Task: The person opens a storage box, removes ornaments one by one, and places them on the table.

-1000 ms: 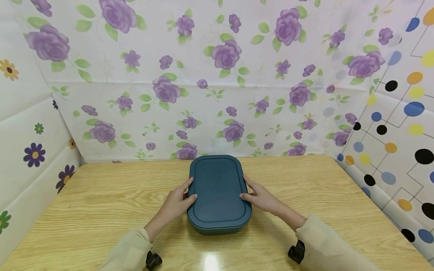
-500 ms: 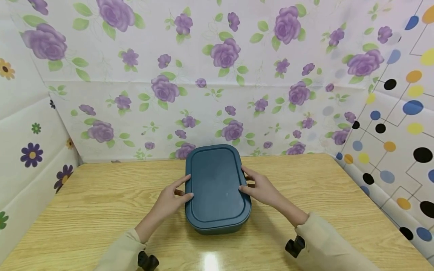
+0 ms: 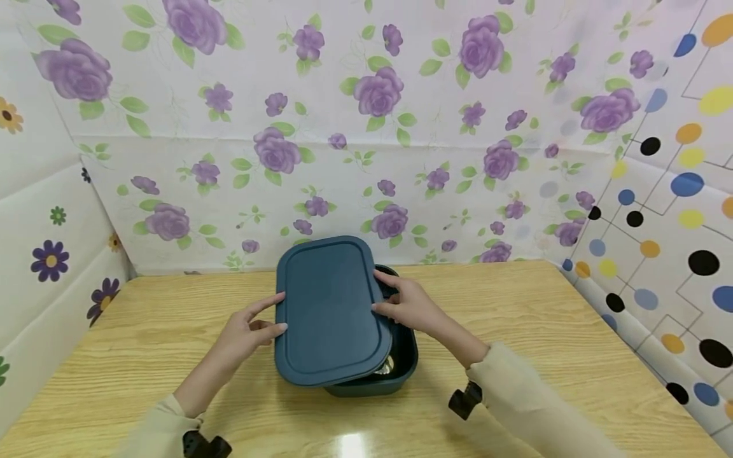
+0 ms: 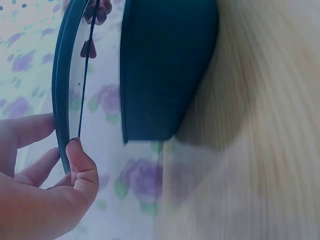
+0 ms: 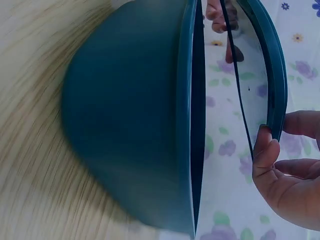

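Note:
A dark blue rounded rectangular lid (image 3: 328,312) is held above and to the left of its matching deep box (image 3: 369,387). My left hand (image 3: 239,338) pinches the lid's left edge; in the left wrist view, thumb and fingers lie on opposite faces of that lid (image 4: 61,95). On the right edge, my right hand (image 3: 417,308) pinches likewise, above the box's opening. The right wrist view shows a gap between the lid (image 5: 274,70) and the box (image 5: 130,110). Something shiny and metallic (image 3: 386,366) shows inside the box; the lid hides most of the interior.
The box stands on a wood-grain table (image 3: 183,331). Behind it hangs a cloth with purple flowers (image 3: 389,159). Patterned cloths also border the left and right sides. A black wrist camera (image 3: 465,399) sits at the right sleeve, another (image 3: 205,444) at the left.
The lid was on the box, then its far end tilted up. Now both hands have lifted it off and moved it left, so the right part of the box's opening shows.

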The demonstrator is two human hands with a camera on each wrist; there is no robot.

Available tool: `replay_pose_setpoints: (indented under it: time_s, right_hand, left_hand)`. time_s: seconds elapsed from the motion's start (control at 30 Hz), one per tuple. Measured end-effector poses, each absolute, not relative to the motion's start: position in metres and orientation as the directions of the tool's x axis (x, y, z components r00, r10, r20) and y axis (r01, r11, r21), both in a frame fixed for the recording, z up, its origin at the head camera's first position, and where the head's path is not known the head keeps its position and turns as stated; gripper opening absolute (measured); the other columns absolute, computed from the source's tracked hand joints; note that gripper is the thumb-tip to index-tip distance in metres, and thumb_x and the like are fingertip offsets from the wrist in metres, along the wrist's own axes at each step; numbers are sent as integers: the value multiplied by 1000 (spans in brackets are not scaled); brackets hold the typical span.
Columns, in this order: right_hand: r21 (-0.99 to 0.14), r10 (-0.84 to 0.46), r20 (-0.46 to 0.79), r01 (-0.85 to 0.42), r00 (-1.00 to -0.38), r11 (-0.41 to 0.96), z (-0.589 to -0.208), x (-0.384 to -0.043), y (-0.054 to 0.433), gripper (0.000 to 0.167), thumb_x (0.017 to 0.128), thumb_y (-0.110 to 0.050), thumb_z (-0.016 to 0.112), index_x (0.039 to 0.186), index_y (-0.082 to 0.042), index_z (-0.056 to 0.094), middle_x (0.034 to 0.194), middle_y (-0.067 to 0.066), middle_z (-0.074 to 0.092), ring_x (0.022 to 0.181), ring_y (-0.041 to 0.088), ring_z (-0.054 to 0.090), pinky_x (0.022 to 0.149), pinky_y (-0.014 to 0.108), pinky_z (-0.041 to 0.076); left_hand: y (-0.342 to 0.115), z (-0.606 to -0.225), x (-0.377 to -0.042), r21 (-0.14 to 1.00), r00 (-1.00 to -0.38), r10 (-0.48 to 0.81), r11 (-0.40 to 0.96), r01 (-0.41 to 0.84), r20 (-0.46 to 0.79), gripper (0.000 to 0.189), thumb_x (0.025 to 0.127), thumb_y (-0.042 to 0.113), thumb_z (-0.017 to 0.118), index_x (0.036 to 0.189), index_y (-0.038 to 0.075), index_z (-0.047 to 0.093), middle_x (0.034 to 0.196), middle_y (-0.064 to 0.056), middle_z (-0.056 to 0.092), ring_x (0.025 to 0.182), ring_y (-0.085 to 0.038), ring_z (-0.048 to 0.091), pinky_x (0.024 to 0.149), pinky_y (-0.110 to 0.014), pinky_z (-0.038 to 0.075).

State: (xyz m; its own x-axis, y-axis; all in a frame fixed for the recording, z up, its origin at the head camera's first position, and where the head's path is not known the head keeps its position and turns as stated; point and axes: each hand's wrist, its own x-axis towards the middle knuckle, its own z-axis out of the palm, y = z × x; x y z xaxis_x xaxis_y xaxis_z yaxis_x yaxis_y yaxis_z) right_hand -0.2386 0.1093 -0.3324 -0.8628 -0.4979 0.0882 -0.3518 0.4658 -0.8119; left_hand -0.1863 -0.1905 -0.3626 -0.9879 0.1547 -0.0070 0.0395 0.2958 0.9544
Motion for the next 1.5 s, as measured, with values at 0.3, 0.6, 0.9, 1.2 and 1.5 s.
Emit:
replay_pose_setpoints:
  time_s: [0.3, 0.6, 0.9, 1.2, 1.5]
  right_hand:
    - [-807, -556, 133, -416, -820, 420, -334, -239, 56, 52, 86, -9, 63, 135, -4, 44, 137, 19, 42, 64, 26, 64, 48, 22, 43]
    - [-810, -555, 57, -364, -830, 460, -337, -227, -1, 49, 86, -10, 63, 132, -8, 48, 124, 17, 55, 48, 23, 56, 44, 21, 40]
    - [-713, -542, -37, -358, -840, 603, -347, -216, -44, 49, 87, -15, 63, 132, -8, 48, 52, 5, 55, 30, 9, 23, 38, 19, 28]
    - [-635, -474, -87, -318, -876, 704, -358, -214, -66, 40, 86, -15, 64, 125, -8, 57, 111, 5, 65, 42, 7, 41, 52, 17, 36]
    - [-579, -421, -126, -278, -898, 767, -366, -220, -74, 35, 85, -15, 63, 121, -11, 61, 111, 0, 65, 37, 9, 30, 44, 19, 30]
  left_hand:
    - [-240, -352, -174, 921, -992, 106, 388, -20, -67, 66, 87, 33, 62, 142, 11, 33, 148, -18, 19, 102, -21, 55, 82, -41, 46]
    - [-298, -356, -166, 866, -992, 76, 497, -51, -102, 63, 90, 37, 57, 141, 7, 35, 145, -23, 23, 111, -20, 50, 82, -41, 48]
    - [-339, -371, -169, 833, -976, 118, 546, -88, -181, 58, 92, 33, 53, 138, 2, 37, 142, -30, 24, 112, -29, 49, 78, -42, 49]
    - [-352, -383, -176, 823, -956, 154, 555, -125, -249, 60, 92, 32, 54, 136, -4, 37, 139, -32, 27, 113, -37, 48, 78, -43, 49]
    - [-352, -385, -185, 811, -947, 168, 569, -134, -275, 61, 91, 30, 56, 136, -6, 36, 138, -34, 26, 98, -21, 57, 69, -34, 49]
